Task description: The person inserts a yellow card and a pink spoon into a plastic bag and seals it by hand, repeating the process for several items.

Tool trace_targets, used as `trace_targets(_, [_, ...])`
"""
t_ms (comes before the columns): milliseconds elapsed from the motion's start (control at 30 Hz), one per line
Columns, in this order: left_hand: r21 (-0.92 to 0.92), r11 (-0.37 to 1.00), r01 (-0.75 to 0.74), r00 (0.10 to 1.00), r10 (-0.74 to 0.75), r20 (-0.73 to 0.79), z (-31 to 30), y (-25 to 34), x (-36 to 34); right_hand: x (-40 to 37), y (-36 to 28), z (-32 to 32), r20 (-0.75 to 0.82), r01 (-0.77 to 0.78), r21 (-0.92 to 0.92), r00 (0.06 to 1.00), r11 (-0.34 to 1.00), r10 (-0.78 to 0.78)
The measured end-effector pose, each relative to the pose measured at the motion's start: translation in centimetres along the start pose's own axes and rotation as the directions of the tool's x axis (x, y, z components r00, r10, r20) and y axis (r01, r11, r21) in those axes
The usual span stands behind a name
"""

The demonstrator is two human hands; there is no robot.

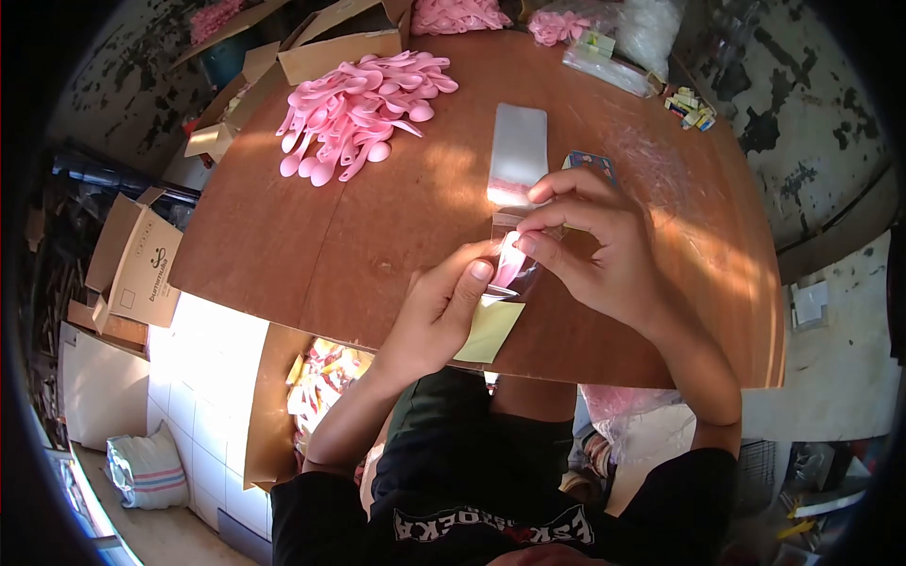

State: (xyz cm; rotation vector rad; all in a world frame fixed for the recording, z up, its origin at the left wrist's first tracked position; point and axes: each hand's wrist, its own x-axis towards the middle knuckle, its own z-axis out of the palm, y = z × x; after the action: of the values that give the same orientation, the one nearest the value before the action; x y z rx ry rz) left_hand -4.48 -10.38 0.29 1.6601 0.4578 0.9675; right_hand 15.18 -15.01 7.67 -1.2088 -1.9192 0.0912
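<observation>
My left hand (448, 307) grips the left side of a small clear plastic bag (528, 281) with a pink spoon (511, 262) inside. At the bag's top, my right hand (599, 245) pinches the edge, thumb and index finger close together. Under the bag, a pale yellow paper (489, 332) lies at the table's front edge. Just beyond my hands is a stack of clear bags (519, 141), with a blue printed card (591, 168) to its right, partly hidden by my right hand. Many loose pink spoons (363, 108) form a heap at the back left of the table.
The brown wooden table (255, 241) has crumpled clear plastic (651, 165) on its right side. Small yellow and white boxes (691, 108) lie at the back right. Open cardboard boxes (342, 52) stand at the back left, and another carton (142, 264) is left of the table.
</observation>
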Motion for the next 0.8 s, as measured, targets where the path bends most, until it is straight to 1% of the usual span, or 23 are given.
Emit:
trace_targets(33, [0.048, 0.999, 0.009, 1.000, -0.009, 0.016, -0.1, 0.3, -0.1, -0.3, -0.1, -0.1, 0.003, -0.029, 0.006, 1.000, 1.000, 0.029])
trace_targets(67, [0.048, 0.999, 0.008, 1.000, -0.009, 0.016, -0.1, 0.6, -0.2, -0.3, -0.3, -0.1, 0.003, -0.029, 0.005, 1.000, 1.000, 0.029])
trace_targets(133, [0.112, 0.994, -0.013, 0.999, 0.008, 0.040, -0.1, 1.1, -0.3, -0.3, -0.9, -0.5, 0.005, 0.024, -0.052, 1.000, 0.998, -0.024])
trace_targets(167, [0.112, 0.994, -0.013, 0.999, 0.008, 0.043, 0.0, 1.3, -0.3, -0.3, -1.1, -0.6, 0.002, 0.022, -0.054, 1.000, 0.998, -0.022])
trace_targets(233, [0.180, 0.981, -0.079, 0.995, 0.067, 0.070, 0.1, 1.9, -0.4, -0.2, -1.6, -0.7, 0.007, 0.081, -0.124, 0.997, 0.989, -0.081])
trace_targets(267, [0.180, 0.980, -0.079, 0.995, 0.067, 0.071, 0.1, 2.1, -0.4, -0.1, -1.8, -0.8, 0.006, 0.081, -0.125, 0.997, 0.989, -0.081])
trace_targets(333, [0.244, 0.966, -0.086, 0.993, 0.062, 0.102, 0.2, 2.6, -0.5, 0.1, -2.3, -1.0, 0.027, 0.177, -0.257, 0.984, 0.950, -0.176])
trace_targets(367, [0.245, 0.966, -0.087, 0.993, 0.064, 0.103, 0.3, 2.8, -0.5, 0.2, -2.5, -1.1, 0.027, 0.178, -0.258, 0.984, 0.950, -0.177])
trace_targets(433, [0.363, 0.923, -0.128, 0.990, 0.096, 0.105, 0.3, 3.3, -0.5, 0.1, -3.0, -1.3, 0.098, 0.255, -0.374, 0.967, 0.892, -0.235])
trace_targets(467, [0.363, 0.923, -0.128, 0.990, 0.096, 0.105, 0.3, 3.3, -0.5, 0.0, -3.3, -1.3, 0.098, 0.254, -0.375, 0.967, 0.892, -0.235])
trace_targets(533, [0.551, 0.810, -0.199, 0.977, 0.123, 0.173, 0.0, 3.4, -0.5, -0.2, -3.8, -1.0, 0.126, 0.258, -0.472, 0.966, 0.843, -0.224])
trace_targets(567, [0.551, 0.811, -0.199, 0.977, 0.123, 0.173, -0.1, 3.7, -0.6, -0.4, -4.0, -0.9, 0.127, 0.257, -0.472, 0.966, 0.843, -0.224])
trace_targets(633, [0.622, 0.767, -0.158, 0.974, 0.017, 0.226, -0.2, 4.6, -0.6, -0.4, -4.3, -1.0, 0.147, 0.252, -0.504, 0.968, 0.826, -0.205])
trace_targets(667, [0.619, 0.768, -0.161, 0.973, 0.019, 0.229, -0.4, 4.7, -0.5, -0.5, -4.1, -1.0, 0.147, 0.250, -0.508, 0.968, 0.824, -0.203])
trace_targets(733, [0.561, 0.786, -0.260, 0.943, 0.080, 0.324, -0.8, 4.7, -0.3, -0.8, -3.2, -0.9, 0.045, 0.218, -0.336, 0.976, 0.917, -0.215])
trace_targets(767, [0.557, 0.788, -0.263, 0.942, 0.083, 0.326, -0.9, 4.6, -0.3, -0.6, -3.1, -1.3, 0.040, 0.198, -0.230, 0.980, 0.953, -0.194])
trace_targets(800, [0.468, 0.839, -0.276, 0.934, 0.118, 0.338, -1.0, 4.3, -0.4, -0.6, -3.5, -1.7, 0.042, 0.197, -0.234, 0.980, 0.952, -0.193])
